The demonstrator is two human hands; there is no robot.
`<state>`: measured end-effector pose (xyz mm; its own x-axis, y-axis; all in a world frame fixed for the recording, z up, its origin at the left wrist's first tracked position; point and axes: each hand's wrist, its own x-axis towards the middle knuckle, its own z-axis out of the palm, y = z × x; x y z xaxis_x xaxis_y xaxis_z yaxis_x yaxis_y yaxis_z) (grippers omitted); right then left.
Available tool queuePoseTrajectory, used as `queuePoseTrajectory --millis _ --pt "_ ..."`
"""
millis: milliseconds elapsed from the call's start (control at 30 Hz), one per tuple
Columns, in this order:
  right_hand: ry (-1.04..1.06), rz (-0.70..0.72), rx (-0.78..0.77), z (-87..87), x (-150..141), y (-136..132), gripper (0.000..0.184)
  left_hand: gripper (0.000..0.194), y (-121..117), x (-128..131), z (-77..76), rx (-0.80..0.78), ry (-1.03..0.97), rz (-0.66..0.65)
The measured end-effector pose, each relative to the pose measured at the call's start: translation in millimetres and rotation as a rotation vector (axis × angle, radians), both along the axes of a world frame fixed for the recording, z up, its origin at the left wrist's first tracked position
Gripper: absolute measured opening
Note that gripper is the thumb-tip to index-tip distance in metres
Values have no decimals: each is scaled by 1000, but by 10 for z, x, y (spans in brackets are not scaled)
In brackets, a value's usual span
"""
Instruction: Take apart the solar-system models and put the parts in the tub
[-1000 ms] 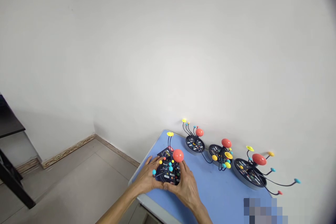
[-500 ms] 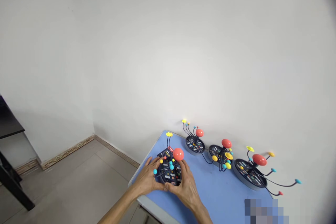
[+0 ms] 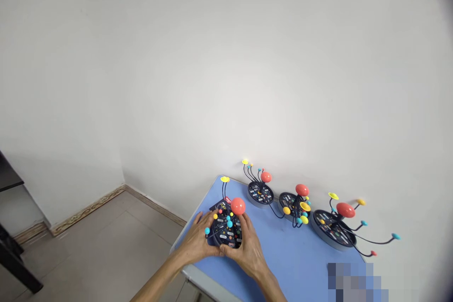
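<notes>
A solar system model stands near the left end of the blue tabletop, with a dark round base (image 3: 228,235) printed with small labels. A large red ball (image 3: 238,206) rises from its middle, and small blue, yellow, orange and red balls sit on thin black wires around it. My left hand (image 3: 198,240) curves around the base's left side, and my right hand (image 3: 249,251) around its right. Both thumbs meet at the near edge. A dark printed card or box (image 3: 216,206) lies partly hidden behind the model.
Along the wall (image 3: 212,80) stand three similar models: one at the left (image 3: 261,193), one in the middle (image 3: 288,201), one at the right (image 3: 334,231) with wires reaching past the table (image 3: 279,257). A blurred patch covers the lower right. A black furniture piece (image 3: 17,264) is far left.
The model has turned or tilted very slightly between my hands; both hands keep their hold. The whole view has shifted a little, so the other models appear slightly farther left.
</notes>
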<state>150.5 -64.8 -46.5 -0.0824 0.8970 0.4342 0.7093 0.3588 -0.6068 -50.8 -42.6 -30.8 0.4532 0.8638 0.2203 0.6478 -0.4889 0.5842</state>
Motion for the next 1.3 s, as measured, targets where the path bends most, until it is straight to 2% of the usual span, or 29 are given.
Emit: queuePoseTrajectory --millis 500,967,1133,1300 --pt "-11 -16 65 70 15 -5 92 124 23 41 171 -134 29 -17" --pt "53 -68 64 140 -3 -65 91 137 10 86 115 -60 4 -14" --pt "70 -104 78 99 135 -131 88 139 1 78 80 -50 18 -34" --pt "64 -160 95 6 350 -255 89 127 -24 77 50 -31 47 -54"
